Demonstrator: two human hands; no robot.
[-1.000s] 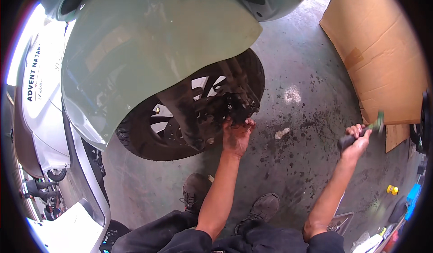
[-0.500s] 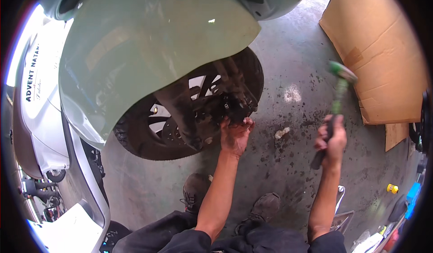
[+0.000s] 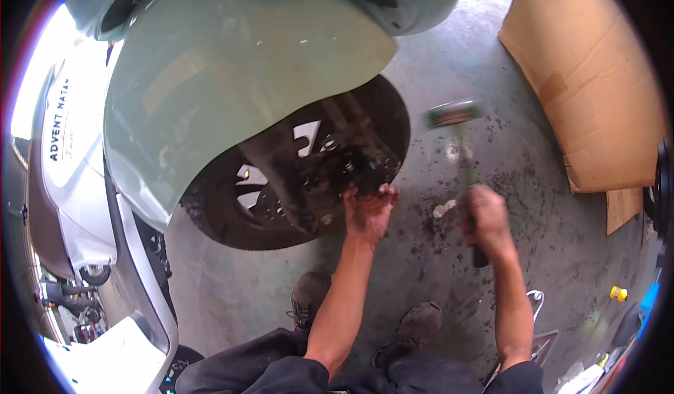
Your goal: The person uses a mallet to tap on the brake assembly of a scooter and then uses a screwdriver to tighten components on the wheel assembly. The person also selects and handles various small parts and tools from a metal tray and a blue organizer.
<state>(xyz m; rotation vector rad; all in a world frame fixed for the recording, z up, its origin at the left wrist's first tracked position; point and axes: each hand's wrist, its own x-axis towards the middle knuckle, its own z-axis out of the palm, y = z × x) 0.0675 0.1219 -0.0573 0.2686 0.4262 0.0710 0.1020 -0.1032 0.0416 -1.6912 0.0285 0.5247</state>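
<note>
My right hand (image 3: pixel 488 218) is closed round the handle of a hammer (image 3: pixel 453 116) with a green shaft and dark grip. The hammer's head is raised to the right of the wheel, apart from it and smeared by motion. My left hand (image 3: pixel 368 215) reaches up to the wheel's near side, its fingers curled on a dark, greasy part that looks like a brake caliper (image 3: pixel 361 173). Deep shadow and the fingers hide much of that part. Behind it stands the scooter's front wheel (image 3: pixel 217 218) with a black tyre, beneath a pale green fender (image 3: pixel 246 78).
A large cardboard sheet (image 3: pixel 597 92) stands at the right. A white scooter (image 3: pixel 81 176) is close on the left. My shoes (image 3: pixel 419 322) are on the stained grey floor, below the wheel. A small yellow item (image 3: pixel 618 293) lies at the far right.
My right hand has swung the hammer leftward, bringing its head nearer the wheel. My left hand stays on the dark part.
</note>
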